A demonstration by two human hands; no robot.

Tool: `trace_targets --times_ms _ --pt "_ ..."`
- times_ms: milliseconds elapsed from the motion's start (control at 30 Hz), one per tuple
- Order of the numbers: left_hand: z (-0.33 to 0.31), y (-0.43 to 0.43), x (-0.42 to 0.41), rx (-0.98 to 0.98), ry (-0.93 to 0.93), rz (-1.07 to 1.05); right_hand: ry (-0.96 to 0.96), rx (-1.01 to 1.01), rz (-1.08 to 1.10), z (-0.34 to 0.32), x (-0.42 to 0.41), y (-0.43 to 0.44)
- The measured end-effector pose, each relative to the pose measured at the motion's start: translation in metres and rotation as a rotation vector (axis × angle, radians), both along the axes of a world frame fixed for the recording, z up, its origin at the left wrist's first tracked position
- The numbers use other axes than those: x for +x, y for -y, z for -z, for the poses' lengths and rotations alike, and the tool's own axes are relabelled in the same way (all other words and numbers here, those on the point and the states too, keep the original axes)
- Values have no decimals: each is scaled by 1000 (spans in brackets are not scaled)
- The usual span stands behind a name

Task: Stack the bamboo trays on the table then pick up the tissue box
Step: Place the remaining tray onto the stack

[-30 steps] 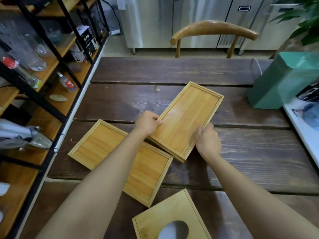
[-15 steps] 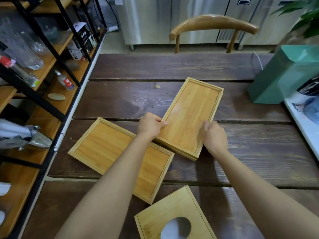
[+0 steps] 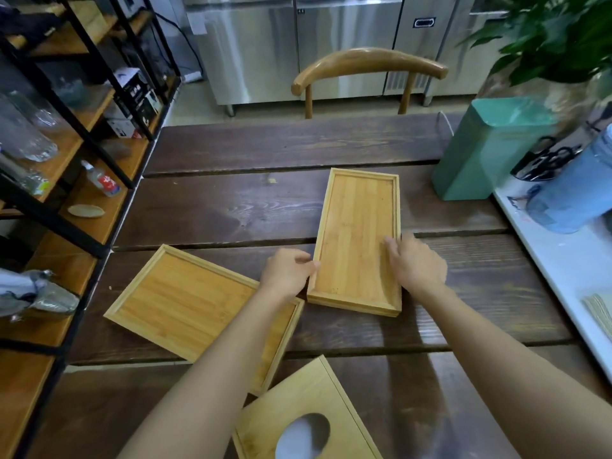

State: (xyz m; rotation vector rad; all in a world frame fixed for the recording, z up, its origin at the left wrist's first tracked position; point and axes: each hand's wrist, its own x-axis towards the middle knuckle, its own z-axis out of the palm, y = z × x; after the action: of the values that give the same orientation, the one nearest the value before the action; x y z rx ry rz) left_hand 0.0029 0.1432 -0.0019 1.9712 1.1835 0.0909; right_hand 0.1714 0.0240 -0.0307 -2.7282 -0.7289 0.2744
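Observation:
A narrow bamboo tray [image 3: 359,226] lies lengthwise on the dark wooden table [image 3: 231,210], its near edge showing stacked layers. My left hand [image 3: 286,271] grips its left rim and my right hand [image 3: 415,263] grips its right rim. A wider bamboo tray [image 3: 185,299] lies tilted to the left, partly under my left forearm. The bamboo tissue box [image 3: 308,419], with an oval opening showing white tissue, sits at the near edge between my arms.
A green box [image 3: 490,150] stands at the right, beside a white board [image 3: 563,266] with a blue container [image 3: 583,197]. A wooden chair [image 3: 367,64] faces the far edge. Black-framed shelves [image 3: 66,154] with glassware and bottles line the left side.
The narrow tray has turned from a diagonal to nearly straight and shifted right, off the corner of the wide tray. Both hands stayed on its rims.

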Motion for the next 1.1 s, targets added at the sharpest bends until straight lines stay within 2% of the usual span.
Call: trace_targets --times_ms 67,133,200,300,400,467,533,633,767,833,900,967,1033,1100 --pt "-4 -11 -23 56 88 -97 215 79 -90 -10 -8 -6" --pt "-5 -25 -53 197 79 -280 273 191 -261 -22 -23 -20" --pt "-4 -34 -83 190 6 -555 88 269 -440 -31 -42 -40" --pt "-4 -29 -111 -232 99 -1022 -378 196 -643 -35 -83 -73" --pt "-2 -21 -122 -479 227 -1188 -596 -12 -730 -25 -123 -94" --pt "-2 -24 -127 -630 314 -1209 -673 -98 -736 -16 -141 -100" --pt "-4 -22 -131 -807 367 -1167 -740 -77 -682 -11 -152 -102" --pt "-5 -12 -138 -864 400 -1109 -781 11 -598 -8 -161 -98" --pt "-19 -18 -153 -766 445 -1126 -984 182 -405 -18 -153 -98" --pt "-26 -28 -160 -708 468 -1069 -1066 237 -285 -25 -146 -104" --pt "-34 -34 -159 -699 479 -944 -989 240 -292 -31 -147 -110" --pt "-44 -33 -150 -590 418 -822 -880 270 -321 -37 -148 -114" --pt "-49 -32 -134 -440 377 -744 -839 375 -292 -45 -142 -110" --pt "-51 -26 -111 -373 421 -653 -751 496 -259 -54 -123 -97"
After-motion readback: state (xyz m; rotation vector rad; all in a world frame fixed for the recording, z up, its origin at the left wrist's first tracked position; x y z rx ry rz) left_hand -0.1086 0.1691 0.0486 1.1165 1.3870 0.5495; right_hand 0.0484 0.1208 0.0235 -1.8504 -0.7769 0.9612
